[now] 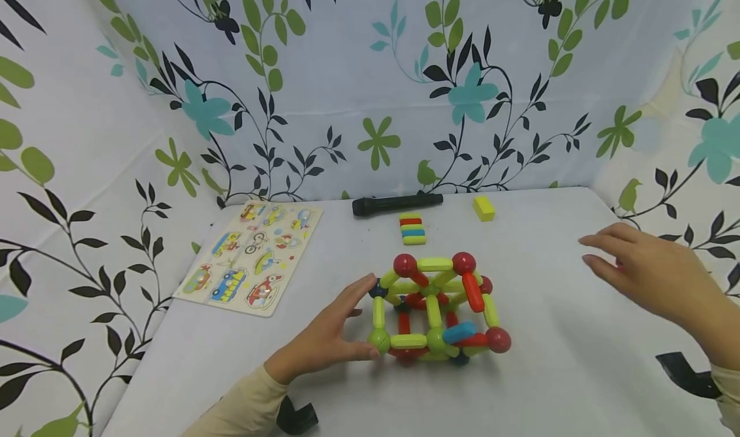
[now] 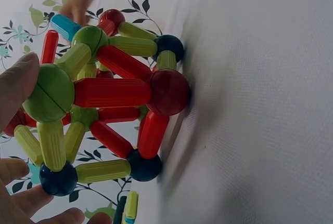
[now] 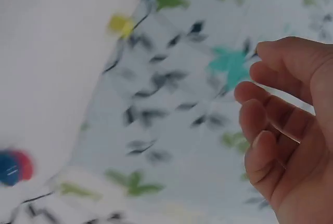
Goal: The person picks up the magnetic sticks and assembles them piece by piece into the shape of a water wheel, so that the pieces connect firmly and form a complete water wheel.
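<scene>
A magnetic ball-and-stick structure (image 1: 433, 302) stands on the white table, built of yellow-green and red sticks with red, green and dark blue balls. One blue stick (image 1: 459, 332) juts from its front. My left hand (image 1: 326, 334) holds its left side, thumb against a green ball (image 2: 50, 93) and fingers at a dark blue ball (image 2: 58, 179). Away to the right, my right hand (image 1: 653, 273) hovers above the table, fingers loosely bent and holding nothing. In the right wrist view the right hand (image 3: 291, 130) is likewise bare.
A wooden picture puzzle board (image 1: 248, 257) lies at the back left. Along the back are a black microphone-like stick (image 1: 397, 204), a row of several coloured sticks (image 1: 412, 229) and a yellow block (image 1: 484, 208). Patterned cloth (image 1: 347, 103) hangs behind the table.
</scene>
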The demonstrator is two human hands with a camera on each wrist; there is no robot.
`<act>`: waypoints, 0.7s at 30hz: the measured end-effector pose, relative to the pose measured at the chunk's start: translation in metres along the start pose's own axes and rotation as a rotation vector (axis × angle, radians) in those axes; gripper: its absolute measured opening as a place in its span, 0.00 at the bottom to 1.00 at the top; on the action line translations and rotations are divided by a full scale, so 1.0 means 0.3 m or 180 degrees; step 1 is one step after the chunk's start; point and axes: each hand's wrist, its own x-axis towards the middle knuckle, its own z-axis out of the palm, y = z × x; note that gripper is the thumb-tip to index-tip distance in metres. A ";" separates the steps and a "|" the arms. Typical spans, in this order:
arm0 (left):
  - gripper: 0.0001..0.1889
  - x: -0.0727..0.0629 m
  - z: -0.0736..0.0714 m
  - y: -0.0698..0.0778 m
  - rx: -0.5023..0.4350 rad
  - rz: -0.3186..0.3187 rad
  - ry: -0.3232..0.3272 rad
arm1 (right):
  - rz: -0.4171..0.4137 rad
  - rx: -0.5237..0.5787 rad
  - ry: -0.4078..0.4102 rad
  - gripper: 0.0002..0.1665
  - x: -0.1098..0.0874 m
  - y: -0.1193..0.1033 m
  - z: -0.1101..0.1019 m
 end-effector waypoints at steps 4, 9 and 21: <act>0.55 -0.004 -0.002 -0.003 -0.0012 -0.0026 0.0000 | 0.0989 0.0009 -0.0960 0.29 -0.057 0.188 0.081; 0.55 -0.002 0.001 -0.006 0.0003 -0.0001 -0.0015 | 0.1488 0.0218 -0.1805 0.41 -0.140 0.357 0.188; 0.55 0.000 -0.001 0.003 -0.0007 -0.0013 0.0003 | 0.1605 0.0245 -0.2036 0.39 -0.214 0.403 0.318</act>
